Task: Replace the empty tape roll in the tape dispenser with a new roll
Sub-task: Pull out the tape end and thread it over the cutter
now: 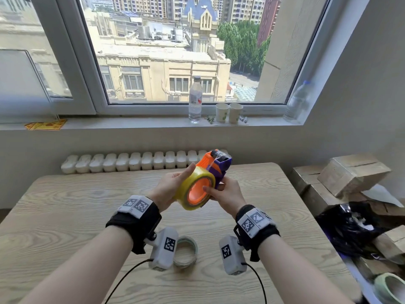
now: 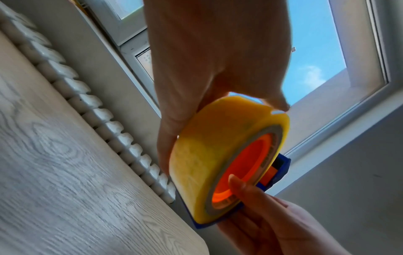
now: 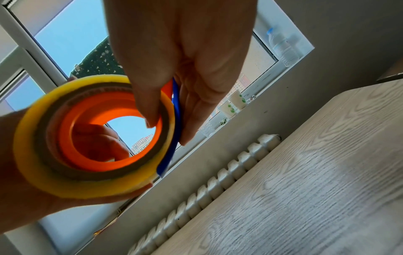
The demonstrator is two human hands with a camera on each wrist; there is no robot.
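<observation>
Both hands hold an orange and purple tape dispenser (image 1: 221, 170) up above the table. A full yellow tape roll (image 1: 188, 185) sits on its orange hub (image 2: 246, 158) (image 3: 91, 107). My left hand (image 1: 173, 186) (image 2: 207, 60) wraps the roll's outer face (image 2: 196, 163), thumb on top. My right hand (image 1: 230, 196) (image 3: 185, 43) grips the dispenser, thumb inside the hub and fingers behind the blue-purple side plate (image 3: 175, 107). A strip of clear tape runs up to the dispenser's head. An empty pale core (image 1: 188, 240) lies on the table near me, partly hidden by the left wrist camera.
The wooden table (image 1: 65, 205) stands against a white radiator (image 1: 131, 163). On the sill are a water bottle (image 1: 195, 102) and two paper cups (image 1: 229, 111). Cardboard boxes (image 1: 350, 172), a black bag (image 1: 350, 229) and a pale green ring (image 1: 388, 286) crowd the right side.
</observation>
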